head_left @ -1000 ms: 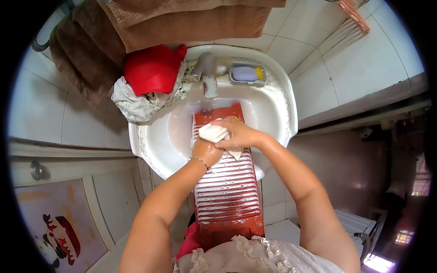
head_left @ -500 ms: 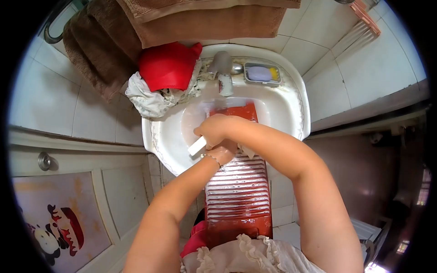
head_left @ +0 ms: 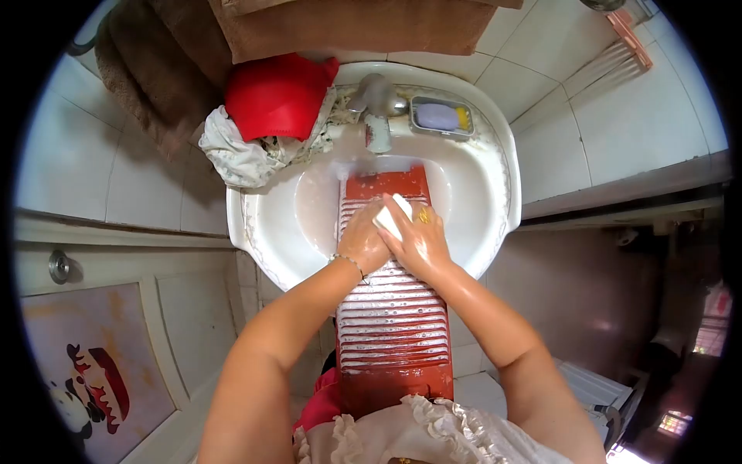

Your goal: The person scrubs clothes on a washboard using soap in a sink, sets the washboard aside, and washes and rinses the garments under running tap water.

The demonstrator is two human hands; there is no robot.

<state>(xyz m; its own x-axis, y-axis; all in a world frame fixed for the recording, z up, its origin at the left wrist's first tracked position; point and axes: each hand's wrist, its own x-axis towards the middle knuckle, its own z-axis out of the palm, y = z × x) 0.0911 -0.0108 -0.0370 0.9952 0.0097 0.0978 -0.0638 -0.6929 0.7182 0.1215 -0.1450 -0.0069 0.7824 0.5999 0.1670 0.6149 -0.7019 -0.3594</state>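
Observation:
A white bar of soap (head_left: 393, 216) sits between my two hands, over the upper ridges of a red-brown washboard (head_left: 394, 387). My right hand (head_left: 423, 246) grips the soap, its thumb along the near side and a gold ring on one finger. Close against it, my left hand (head_left: 363, 238) rests on the board with fingers curled; what they hold, if anything, is hidden. Both hands look wet. Suds lie across the board's ridges. The board's far end is in the white sink (head_left: 270, 224), and its near end is by my body.
Behind the board is a faucet (head_left: 377, 127). A soap dish (head_left: 442, 117) with purple and yellow pieces is on the rim at right. Red cloth (head_left: 278, 97) and white patterned cloth (head_left: 239, 151) are piled at left. Brown towels (head_left: 355, 31) hang above.
My right hand has uncrossed from over my left and moved right, bringing the soap back toward the board's middle. A cream piece beside my left hand no longer shows.

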